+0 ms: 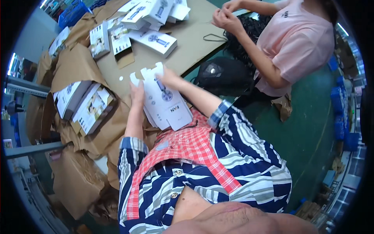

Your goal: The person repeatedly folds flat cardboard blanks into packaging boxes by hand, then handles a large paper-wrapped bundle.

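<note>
Your left hand (137, 93) grips the left edge of a white carton (165, 107), near its upper end; the fingers are narrow around the cardboard. Your right hand (169, 77) holds the upper right edge of the same carton. This hand is blurred, so the exact spacing of its fingers cannot be told.

The carton is located in front of your body, between both hands, tilted, with its lower end just above your red checked apron (183, 144). Notched flaps project at the upper end, and a rounded flap projects at the lower end. The face toward you carries a fan picture. Whether the carton is fully flat cannot be told.

Beyond your hands, a pile of printed boxes (154, 41) lies on the tan tabletop (194, 29). A small white disc (121, 78) lies just beside your left hand. To your left, brown paper (76, 64) surrounds further packed boxes (93, 111).

To your right, a black bag (224, 76) is positioned near the table edge, with a dark tangled bundle (243, 33) behind it. A co-worker in a pink shirt (302, 45) holds both hands (230, 23) together above the far side of the table; what the fingers hold cannot be told.
</note>
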Demonstrator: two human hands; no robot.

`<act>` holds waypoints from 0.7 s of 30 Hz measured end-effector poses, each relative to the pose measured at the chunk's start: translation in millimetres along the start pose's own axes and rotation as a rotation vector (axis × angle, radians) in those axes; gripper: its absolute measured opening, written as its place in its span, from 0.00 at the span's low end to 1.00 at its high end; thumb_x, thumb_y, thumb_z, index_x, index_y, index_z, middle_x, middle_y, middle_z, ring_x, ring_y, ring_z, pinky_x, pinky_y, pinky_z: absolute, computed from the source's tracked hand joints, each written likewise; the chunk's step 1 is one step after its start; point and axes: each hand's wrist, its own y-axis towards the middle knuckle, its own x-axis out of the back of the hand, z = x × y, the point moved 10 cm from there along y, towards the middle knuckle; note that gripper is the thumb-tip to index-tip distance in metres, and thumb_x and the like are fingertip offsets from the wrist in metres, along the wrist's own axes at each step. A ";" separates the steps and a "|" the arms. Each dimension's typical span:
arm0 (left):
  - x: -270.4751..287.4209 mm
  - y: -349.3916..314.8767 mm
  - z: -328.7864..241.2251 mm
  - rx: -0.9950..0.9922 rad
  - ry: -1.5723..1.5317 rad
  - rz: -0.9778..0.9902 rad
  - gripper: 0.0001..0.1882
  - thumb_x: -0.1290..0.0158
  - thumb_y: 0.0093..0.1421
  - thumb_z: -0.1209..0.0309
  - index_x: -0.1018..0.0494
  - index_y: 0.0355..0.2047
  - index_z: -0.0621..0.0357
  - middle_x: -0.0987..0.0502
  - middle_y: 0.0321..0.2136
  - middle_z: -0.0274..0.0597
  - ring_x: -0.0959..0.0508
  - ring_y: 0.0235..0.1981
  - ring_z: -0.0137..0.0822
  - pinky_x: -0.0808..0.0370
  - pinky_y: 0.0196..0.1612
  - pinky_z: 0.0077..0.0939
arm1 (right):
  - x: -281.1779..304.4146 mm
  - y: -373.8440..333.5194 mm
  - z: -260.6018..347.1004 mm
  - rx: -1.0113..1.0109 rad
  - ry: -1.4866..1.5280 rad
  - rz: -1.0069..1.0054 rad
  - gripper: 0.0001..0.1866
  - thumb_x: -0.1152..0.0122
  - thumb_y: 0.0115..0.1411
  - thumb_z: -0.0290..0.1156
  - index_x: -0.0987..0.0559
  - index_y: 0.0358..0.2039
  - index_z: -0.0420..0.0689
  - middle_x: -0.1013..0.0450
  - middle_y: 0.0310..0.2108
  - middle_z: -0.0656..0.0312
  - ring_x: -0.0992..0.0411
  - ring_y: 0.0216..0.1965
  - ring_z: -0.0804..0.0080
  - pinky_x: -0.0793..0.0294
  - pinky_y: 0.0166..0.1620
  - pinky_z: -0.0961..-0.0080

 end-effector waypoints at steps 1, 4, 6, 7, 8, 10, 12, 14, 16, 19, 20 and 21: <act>1.0 7.2 3.7 -0.168 -0.044 -0.039 0.34 0.53 0.56 0.63 0.51 0.57 0.69 0.42 0.53 0.62 0.41 0.56 0.51 0.46 0.58 0.33 | -8.7 6.0 -17.7 0.044 -0.119 -0.240 0.33 0.45 0.53 0.40 0.44 0.53 0.34 0.39 0.48 0.37 0.40 0.52 0.45 0.40 0.53 0.62; 13.1 -8.5 -9.4 -0.179 0.241 -0.089 0.31 0.54 0.58 0.64 0.51 0.57 0.69 0.39 0.52 0.58 0.38 0.54 0.48 0.43 0.56 0.33 | 11.8 -23.8 18.4 0.193 -0.341 -0.280 0.37 0.43 0.51 0.40 0.47 0.53 0.29 0.43 0.51 0.37 0.43 0.53 0.45 0.47 0.55 0.55; 15.2 -42.8 -37.0 -0.210 0.037 0.002 0.30 0.55 0.59 0.65 0.51 0.57 0.68 0.39 0.51 0.57 0.38 0.53 0.45 0.43 0.56 0.32 | 30.9 -50.4 43.3 0.262 -0.399 -0.276 0.36 0.44 0.53 0.39 0.47 0.53 0.30 0.42 0.50 0.37 0.42 0.52 0.44 0.44 0.54 0.59; 16.2 -60.3 -50.8 -0.230 -0.161 0.080 0.28 0.56 0.61 0.67 0.51 0.57 0.68 0.38 0.51 0.55 0.37 0.53 0.42 0.42 0.55 0.31 | 33.3 -62.8 59.9 0.336 -0.450 -0.255 0.35 0.45 0.54 0.39 0.47 0.54 0.30 0.41 0.48 0.37 0.41 0.52 0.44 0.41 0.53 0.62; 22.2 -70.6 -57.5 -0.230 -0.168 0.076 0.28 0.56 0.61 0.67 0.51 0.57 0.68 0.38 0.51 0.55 0.37 0.53 0.42 0.42 0.55 0.31 | 37.9 -72.2 70.5 0.340 -0.456 -0.251 0.35 0.45 0.54 0.39 0.47 0.54 0.30 0.41 0.48 0.37 0.41 0.52 0.44 0.41 0.53 0.62; 21.6 -83.5 -68.7 -0.190 -0.452 0.190 0.24 0.57 0.62 0.69 0.48 0.56 0.67 0.36 0.49 0.49 0.35 0.50 0.35 0.38 0.53 0.27 | 31.3 -81.1 71.6 0.228 -0.245 -0.068 0.36 0.47 0.56 0.39 0.50 0.55 0.29 0.39 0.47 0.37 0.38 0.50 0.45 0.39 0.51 0.63; 34.1 -80.6 -60.0 -0.041 -0.577 0.133 0.18 0.54 0.61 0.68 0.40 0.49 0.64 0.30 0.41 0.41 0.30 0.42 0.30 0.32 0.45 0.25 | 45.7 -100.2 105.5 0.483 -0.328 -0.321 0.31 0.47 0.56 0.38 0.45 0.54 0.32 0.31 0.39 0.41 0.30 0.41 0.52 0.32 0.44 0.67; 42.4 -80.7 -53.4 0.000 -0.730 0.112 0.14 0.52 0.60 0.68 0.35 0.44 0.62 0.27 0.35 0.38 0.27 0.36 0.28 0.30 0.41 0.24 | 27.5 -94.3 96.2 0.295 0.115 0.078 0.22 0.47 0.56 0.35 0.33 0.48 0.36 0.27 0.30 0.48 0.27 0.31 0.62 0.29 0.35 0.71; 37.3 -87.9 -53.2 -0.010 -0.569 0.182 0.13 0.52 0.60 0.69 0.32 0.43 0.60 0.27 0.35 0.38 0.28 0.36 0.27 0.30 0.40 0.22 | 26.4 -104.9 114.9 0.516 0.082 0.019 0.12 0.47 0.56 0.32 0.26 0.37 0.37 0.27 0.23 0.53 0.28 0.25 0.68 0.29 0.31 0.75; 19.7 -92.1 -92.7 -0.277 -0.454 0.354 0.13 0.56 0.60 0.70 0.30 0.42 0.62 0.27 0.37 0.39 0.29 0.39 0.28 0.31 0.43 0.24 | 43.3 -120.5 103.2 0.592 0.111 -0.234 0.12 0.51 0.56 0.32 0.23 0.35 0.40 0.26 0.29 0.52 0.27 0.32 0.63 0.30 0.39 0.70; 15.0 -85.4 -87.9 -0.324 -0.393 0.368 0.15 0.56 0.58 0.71 0.32 0.45 0.62 0.28 0.40 0.39 0.30 0.42 0.29 0.33 0.46 0.25 | 50.2 -119.7 113.3 0.579 0.099 -0.250 0.13 0.52 0.57 0.34 0.24 0.38 0.41 0.27 0.36 0.55 0.29 0.40 0.65 0.32 0.43 0.70; -4.9 -85.3 -80.3 -0.128 -0.499 0.448 0.20 0.56 0.56 0.72 0.36 0.50 0.61 0.31 0.45 0.41 0.31 0.45 0.31 0.35 0.50 0.27 | 53.1 -124.4 142.0 0.696 0.004 -0.344 0.22 0.59 0.62 0.45 0.29 0.40 0.36 0.30 0.40 0.56 0.32 0.43 0.68 0.35 0.45 0.73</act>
